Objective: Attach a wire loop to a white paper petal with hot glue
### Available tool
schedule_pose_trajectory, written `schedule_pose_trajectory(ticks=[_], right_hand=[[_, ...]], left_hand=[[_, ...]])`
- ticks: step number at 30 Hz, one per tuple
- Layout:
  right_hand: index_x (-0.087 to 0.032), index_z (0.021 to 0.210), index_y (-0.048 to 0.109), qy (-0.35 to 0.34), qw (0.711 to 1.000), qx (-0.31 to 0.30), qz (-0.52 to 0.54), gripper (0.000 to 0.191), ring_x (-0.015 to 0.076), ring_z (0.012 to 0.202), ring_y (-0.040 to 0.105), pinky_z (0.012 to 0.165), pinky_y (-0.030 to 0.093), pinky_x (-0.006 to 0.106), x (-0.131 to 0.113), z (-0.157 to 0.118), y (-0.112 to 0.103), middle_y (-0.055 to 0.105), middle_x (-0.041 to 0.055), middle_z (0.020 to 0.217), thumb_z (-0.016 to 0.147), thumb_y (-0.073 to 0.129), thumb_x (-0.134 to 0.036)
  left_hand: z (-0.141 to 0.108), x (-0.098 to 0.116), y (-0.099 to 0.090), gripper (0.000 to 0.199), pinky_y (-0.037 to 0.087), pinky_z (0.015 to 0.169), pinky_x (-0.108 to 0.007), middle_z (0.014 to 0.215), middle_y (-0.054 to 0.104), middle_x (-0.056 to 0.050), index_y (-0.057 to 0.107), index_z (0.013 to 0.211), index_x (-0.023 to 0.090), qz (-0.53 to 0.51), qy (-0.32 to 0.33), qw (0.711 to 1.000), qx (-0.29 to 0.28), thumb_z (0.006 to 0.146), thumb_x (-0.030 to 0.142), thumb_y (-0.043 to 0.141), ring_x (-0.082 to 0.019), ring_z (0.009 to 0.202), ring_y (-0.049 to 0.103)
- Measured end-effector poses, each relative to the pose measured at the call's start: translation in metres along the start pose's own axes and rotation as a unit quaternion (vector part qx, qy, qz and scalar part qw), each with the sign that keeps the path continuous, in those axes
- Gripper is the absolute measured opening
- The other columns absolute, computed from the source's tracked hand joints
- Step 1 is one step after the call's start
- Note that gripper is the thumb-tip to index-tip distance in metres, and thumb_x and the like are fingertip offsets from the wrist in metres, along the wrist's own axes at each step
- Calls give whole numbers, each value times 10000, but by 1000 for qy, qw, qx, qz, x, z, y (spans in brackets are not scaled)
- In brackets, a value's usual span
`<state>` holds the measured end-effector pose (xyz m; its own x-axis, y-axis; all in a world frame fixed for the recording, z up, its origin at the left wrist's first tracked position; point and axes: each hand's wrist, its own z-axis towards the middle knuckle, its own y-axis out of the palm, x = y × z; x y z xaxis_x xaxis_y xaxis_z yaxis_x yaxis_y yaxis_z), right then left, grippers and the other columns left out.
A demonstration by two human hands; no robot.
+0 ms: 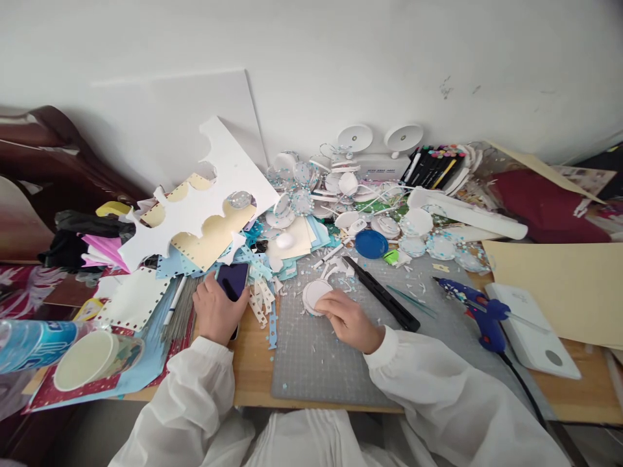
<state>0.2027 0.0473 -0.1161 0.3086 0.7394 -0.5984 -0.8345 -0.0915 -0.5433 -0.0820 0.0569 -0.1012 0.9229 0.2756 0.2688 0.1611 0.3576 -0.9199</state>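
Observation:
My left hand (219, 311) is wrapped round a dark phone (233, 280) on the wooden table, left of the grey cutting mat (311, 363). With fingers pinched, my right hand (348, 318) holds the lower right edge of a white disc (314, 293) over the mat. A black utility knife (382, 295) lies at a slant to the right of that hand, with teal tweezers (413, 301) beside it. White paper scraps (335, 267) are scattered just beyond the disc.
Decorated white discs (302, 175) pile up along the wall. A blue glue gun (489, 318) and white box (540, 337) stand right. A blue lid (370, 244) sits at the mat's far edge. A cup (87, 360) and plastic bottle (39, 344) are at the left.

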Motion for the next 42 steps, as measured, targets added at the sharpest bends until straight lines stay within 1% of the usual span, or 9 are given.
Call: schedule_pose_trajectory(ticks=[12,27,30,32,34,35,38,40,42], right_hand=[[-210,898,596,-4,1000,-9,-9,246,173,739,561,692,460,327,-2,1,-1,643,39,777,968,392,-93],[-216,895,619,24,999,18,44,205,179,743,592,700,473,331,-4,2,-1,666,45,782,972,442,-149],[-211,887,624,46,994,49,87,206,176,757,614,682,492,319,-8,4,-5,672,52,789,977,444,-166],[-209,870,628,63,989,65,121,214,169,738,622,654,498,308,-10,6,-9,677,52,784,980,447,-177],[-209,867,631,82,981,79,157,213,159,684,613,601,495,295,-12,8,-12,680,48,778,983,452,-195],[-209,875,629,91,977,85,174,209,153,651,600,572,491,290,-12,8,-14,679,46,775,985,452,-211],[-209,902,615,108,964,106,221,206,144,585,561,526,483,290,-10,6,-16,665,39,754,996,447,-282],[-209,889,607,110,957,114,242,230,146,581,554,537,490,302,-9,4,-15,652,36,737,997,451,-338],[-210,860,605,109,954,112,256,259,150,595,562,552,498,310,-8,3,-15,641,35,723,994,458,-377]], left_hand=[[0,3,-1,905,391,976,-517,1172,576,-282,379,1347,-41,15,-25,999,-14,710,554,625,-435,1132,539],[-2,10,-5,845,406,937,-532,1165,557,-294,374,1363,-58,56,-15,998,-28,764,498,588,-450,1091,537],[-7,25,-17,796,364,995,-570,1226,522,-298,416,1346,-36,3,12,1000,2,802,527,563,-460,1180,478],[-12,39,-27,716,303,1084,-550,1281,509,-268,468,1303,22,-108,84,990,21,829,553,555,-414,1262,431],[-17,55,-33,518,322,1109,-474,1301,537,-175,490,1281,149,-285,135,948,-39,889,486,529,-315,1277,457],[-20,63,-33,458,337,1113,-440,1328,536,-144,485,1286,192,-386,138,907,-96,916,462,507,-279,1287,467],[-29,83,-21,439,351,1114,-425,1405,513,-107,503,1293,241,-591,77,737,-319,930,487,499,-266,1345,446],[-33,90,-10,508,410,1053,-448,1416,512,-113,501,1316,253,-673,41,602,-428,897,539,534,-299,1319,478],[-38,93,-2,555,457,976,-447,1346,572,-131,529,1302,237,-706,17,496,-506,871,586,544,-309,1226,554]])
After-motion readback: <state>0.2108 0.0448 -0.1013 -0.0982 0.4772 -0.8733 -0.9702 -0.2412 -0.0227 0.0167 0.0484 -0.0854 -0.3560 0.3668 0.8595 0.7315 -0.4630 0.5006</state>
